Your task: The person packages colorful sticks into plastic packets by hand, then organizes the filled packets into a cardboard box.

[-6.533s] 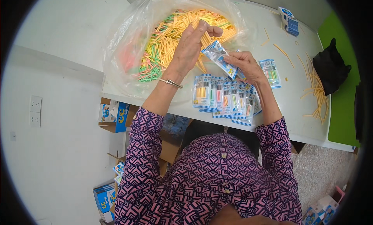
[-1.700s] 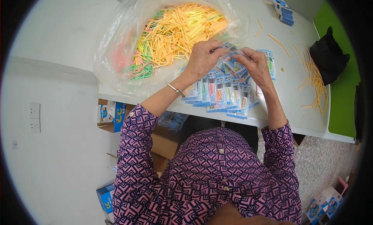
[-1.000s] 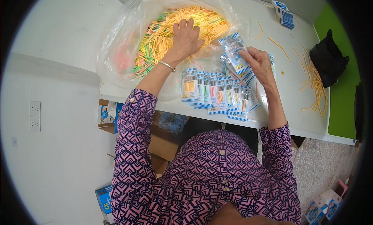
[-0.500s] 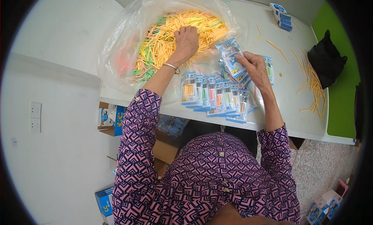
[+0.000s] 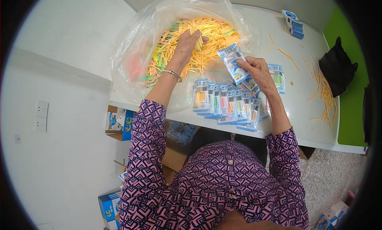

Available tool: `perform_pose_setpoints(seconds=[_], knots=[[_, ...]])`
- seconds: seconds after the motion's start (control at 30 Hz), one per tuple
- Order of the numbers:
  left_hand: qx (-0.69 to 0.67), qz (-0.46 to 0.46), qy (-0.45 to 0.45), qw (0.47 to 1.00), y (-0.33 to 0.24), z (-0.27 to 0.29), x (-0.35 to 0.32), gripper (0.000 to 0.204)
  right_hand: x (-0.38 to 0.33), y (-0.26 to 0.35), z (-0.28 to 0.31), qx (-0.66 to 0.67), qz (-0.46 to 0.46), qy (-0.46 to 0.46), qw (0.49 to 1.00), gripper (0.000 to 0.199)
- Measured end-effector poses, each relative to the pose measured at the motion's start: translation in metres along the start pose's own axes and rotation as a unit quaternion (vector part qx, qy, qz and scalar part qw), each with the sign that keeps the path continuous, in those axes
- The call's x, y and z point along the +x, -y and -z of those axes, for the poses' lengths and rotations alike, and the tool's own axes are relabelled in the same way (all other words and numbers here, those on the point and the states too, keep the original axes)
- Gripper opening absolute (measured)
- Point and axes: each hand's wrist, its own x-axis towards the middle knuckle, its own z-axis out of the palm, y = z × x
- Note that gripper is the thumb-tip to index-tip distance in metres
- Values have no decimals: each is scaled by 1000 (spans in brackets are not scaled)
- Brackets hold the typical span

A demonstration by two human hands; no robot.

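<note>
While we look down from the head camera, our left hand (image 5: 190, 42) sits in the upper middle of the frame, sunk into a heap of thin yellow, orange and green sticks (image 5: 187, 47) inside a big clear plastic bag (image 5: 135, 51); its fingers are curled loosely down into the pile, touching the sticks, though we cannot tell whether that grip has closed on any of them. A thin metal bangle (image 5: 172, 73) circles that wrist. Just right of centre, our right hand (image 5: 259, 71) pinches a small blue-and-white packet (image 5: 234, 63) between thumb and fingers, so this grip is closed on the packet, which is held tilted just above the counter (image 5: 302, 114) and beside the mouth of the bag. Below the two hands, near the counter's front edge, a row of filled packets (image 5: 227, 104) lies overlapping side by side, each showing coloured sticks through its clear window. One more packet (image 5: 277, 74) lies flat just right of our right hand. Loose yellow sticks (image 5: 324, 97) are scattered at the right of the frame, next to a crumpled black bag (image 5: 336, 69). A small stack of blue-and-white packets (image 5: 292, 24) rests at the upper right. Under the counter, at lower left, cardboard boxes (image 5: 119, 122) stand on the floor.
</note>
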Motion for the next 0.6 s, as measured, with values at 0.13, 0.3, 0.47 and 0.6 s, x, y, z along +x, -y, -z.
perform_pose_setpoints(seconds=[0.13,0.3,0.47,0.6], knots=[[118,-83,-10,990,14,11,6,28,-4,0,0,17,-13,13,1000,25],[138,-72,-38,987,18,9,11,28,-3,0,0,11,-19,16,1000,25],[164,-77,-37,983,21,12,12,28,-4,1,-2,29,-31,21,999,24],[174,-57,-46,982,17,10,11,28,-7,1,-4,53,-45,21,997,24]])
